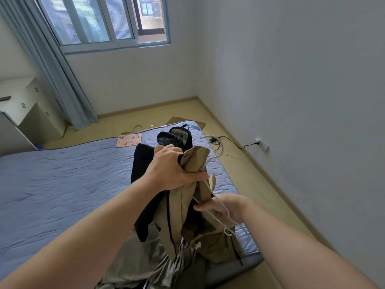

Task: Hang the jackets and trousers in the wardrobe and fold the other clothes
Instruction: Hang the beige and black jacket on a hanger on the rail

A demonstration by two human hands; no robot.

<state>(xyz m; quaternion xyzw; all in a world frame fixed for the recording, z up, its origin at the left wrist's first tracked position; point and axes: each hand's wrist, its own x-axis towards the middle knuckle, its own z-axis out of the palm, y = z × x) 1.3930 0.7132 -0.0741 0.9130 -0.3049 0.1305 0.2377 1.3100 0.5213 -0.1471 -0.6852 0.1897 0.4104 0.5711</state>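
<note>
**Gathered, not yet hung**

Forearms (83, 236) first, bare, reaching up from the bottom edge toward the middle. Beneath and beyond, spread across most of the left and centre: blue quilted mattress (62, 184). Held up over its near right corner: khaki jacket (179, 211), bunched at the collar, lower part trailing down into a heap of grey-green clothes (145, 257) at the mattress edge. Close behind the jacket (draped with it or merely beside it, hard to tell which): dark garment (143, 163). Further back on the mattress, black bag (177, 136), and left of it a pink printed card (129, 140). No wardrobe in sight.

Gripping the bunched collar: left hand (170, 170), fingers and thumb closed tight round the cloth. Lower and to the right: right hand (227, 209), fingers curled round one arm of a white wire hanger (218, 147), hook poking up past the collar.

Probably mid-step, working the hanger into the shoulders. Plenty to go wrong from here:

- Might snag a hanger arm in the lining or a sleeve, with the cloth so crumpled.
- Might shed the jacket off one side if let go before seating both shoulders.
- Could drag the dark garment along, lying so close.
- Could catch the trailing hem in the heap below on lifting away.
</note>
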